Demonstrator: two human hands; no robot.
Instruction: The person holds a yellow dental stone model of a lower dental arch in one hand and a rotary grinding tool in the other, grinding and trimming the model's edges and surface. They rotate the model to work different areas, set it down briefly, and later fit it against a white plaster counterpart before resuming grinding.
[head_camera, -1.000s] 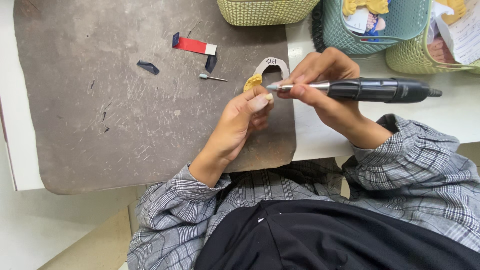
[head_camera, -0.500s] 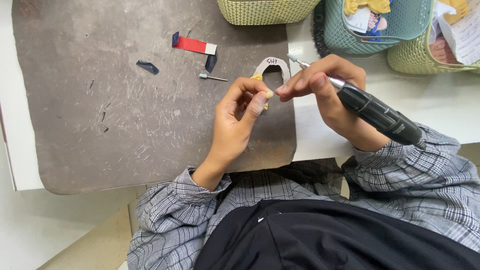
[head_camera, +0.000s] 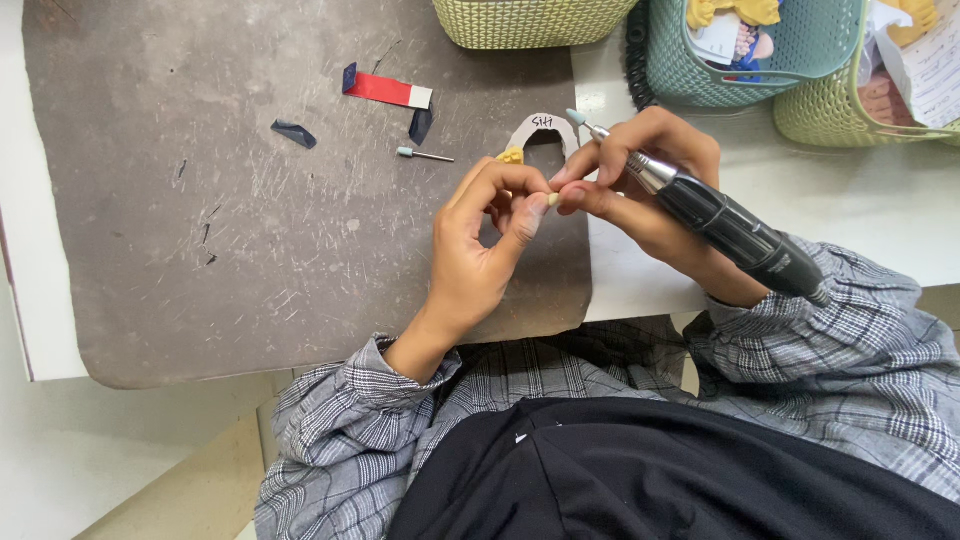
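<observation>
Pinching a small tooth piece, both hands now meet; right hand has tilted the rotary handpiece away.

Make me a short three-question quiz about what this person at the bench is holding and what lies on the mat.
1. True or false: the right hand holds the black rotary handpiece.
2. What do the fingertips of both hands pinch? A) a tiny pale piece B) a coin C) a brush
3. Which loose tool lies on the grey mat beside the horseshoe-shaped model?

Key: 1 true. 2 A; the left hand shares the pinch. 3 A small bur with a pale tip.
</observation>
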